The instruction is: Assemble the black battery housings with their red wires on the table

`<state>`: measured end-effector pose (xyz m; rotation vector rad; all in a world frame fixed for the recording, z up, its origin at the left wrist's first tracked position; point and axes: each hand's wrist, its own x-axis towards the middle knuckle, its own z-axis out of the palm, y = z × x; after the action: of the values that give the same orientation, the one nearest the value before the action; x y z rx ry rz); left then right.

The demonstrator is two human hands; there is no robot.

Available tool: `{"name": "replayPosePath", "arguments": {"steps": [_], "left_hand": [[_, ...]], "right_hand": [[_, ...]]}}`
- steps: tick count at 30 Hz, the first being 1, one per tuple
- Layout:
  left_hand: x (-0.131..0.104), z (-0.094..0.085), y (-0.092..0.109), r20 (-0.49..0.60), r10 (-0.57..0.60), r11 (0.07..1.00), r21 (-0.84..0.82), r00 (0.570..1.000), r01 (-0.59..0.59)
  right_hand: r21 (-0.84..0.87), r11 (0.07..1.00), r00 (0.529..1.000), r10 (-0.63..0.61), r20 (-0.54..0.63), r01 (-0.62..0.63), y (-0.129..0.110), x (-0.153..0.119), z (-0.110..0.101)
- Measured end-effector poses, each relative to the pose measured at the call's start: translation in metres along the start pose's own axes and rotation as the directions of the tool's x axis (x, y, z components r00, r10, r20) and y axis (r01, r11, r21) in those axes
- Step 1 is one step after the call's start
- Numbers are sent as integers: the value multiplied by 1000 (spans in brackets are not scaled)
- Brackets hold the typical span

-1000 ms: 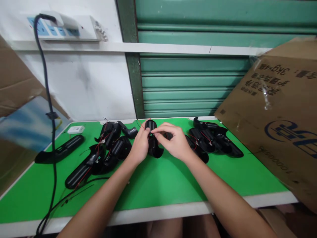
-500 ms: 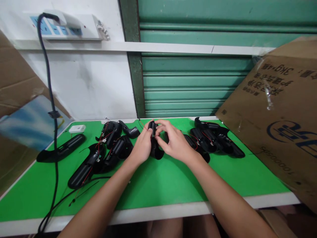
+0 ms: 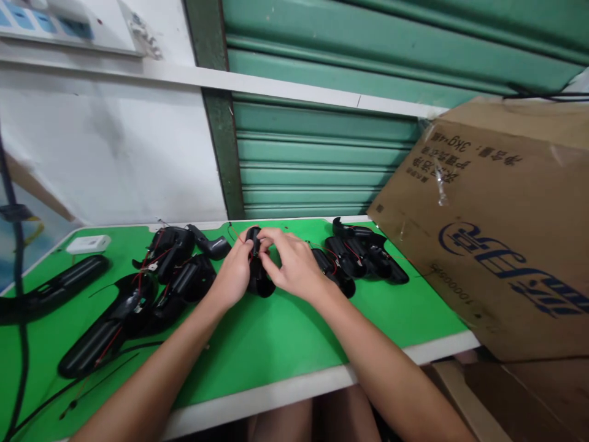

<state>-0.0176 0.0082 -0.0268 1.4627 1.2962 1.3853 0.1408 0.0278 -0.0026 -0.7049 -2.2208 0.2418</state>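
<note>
In the head view, a black curved plastic housing is between my two hands at the middle of the table, with red wires by its upper end. My left hand is closed around its left side, thumb on top. From the right, my right hand has its thumb and fingertips pinched at the housing's upper part; any small piece between the fingertips is too small to make out. To the left lie several similar black housings with red wires, and to the right another group of wired housings.
The green tabletop has a white front edge. A large cardboard box stands at right. A white block and a long black housing lie at far left, near a hanging black cable. A green shutter rises behind.
The camera view has turned to the right, so the table and hands appear further left. Both hands stay on the same housing, with little change of grip.
</note>
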Motion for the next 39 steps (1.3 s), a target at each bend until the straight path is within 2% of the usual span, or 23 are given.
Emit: {"name": "replayPosePath", "arguments": {"steps": [11,15,21,28,30,32,35,37,39], "left_hand": [[2,1,-4,-33,-33,999,-28,999,32],[1,0,-3,-52,-28,999,34,998,30],[-11,1,14,-16,-5,973,233,1000,9],[-13,2,14,-16,13,973,232,1000,-9],[-10,1,13,-8,23,976,216,1000,-21],[-7,0,12,-3,45,984,172,999,-44],[-4,0,13,22,69,996,50,997,-70],[-3,1,15,61,58,998,-40,996,-56],[-4,2,16,97,17,993,-121,995,-5]], "right_hand": [[-79,996,999,-30,-12,28,1,-3,6],[-132,989,998,-60,4,60,-3,-3,7],[-142,989,995,-23,94,36,-10,-3,3],[-146,989,996,6,94,8,-6,-5,8],[-92,996,998,13,62,-7,-5,-4,6],[39,999,999,38,-16,-38,-3,-2,2],[311,941,969,191,-158,-135,3,2,-7],[476,849,939,321,-125,-227,7,3,-10],[583,749,927,374,22,-315,11,4,-11]]}}
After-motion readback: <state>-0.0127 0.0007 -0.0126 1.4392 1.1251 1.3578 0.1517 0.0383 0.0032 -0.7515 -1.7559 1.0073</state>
